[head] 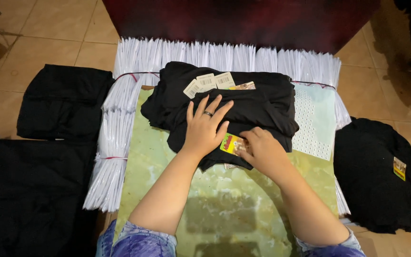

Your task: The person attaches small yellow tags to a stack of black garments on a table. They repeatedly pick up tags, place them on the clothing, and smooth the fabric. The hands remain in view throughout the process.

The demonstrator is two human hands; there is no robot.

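A folded black garment (258,107) lies on a green marbled board (224,204). My left hand (206,126), with a ring on one finger, presses flat on the cloth with its fingers spread. My right hand (261,150) sits at the garment's near edge, fingers curled on a small yellow-green and red hang tag (230,143). Several pale paper tags (210,83) rest on top of the garment near its far edge.
Bundles of clear plastic bags (115,138) border the board on the left and at the back. A white sheet of small stickers (314,124) lies at the right. Black clothing piles sit on the tiled floor at left (60,102) and right (379,176).
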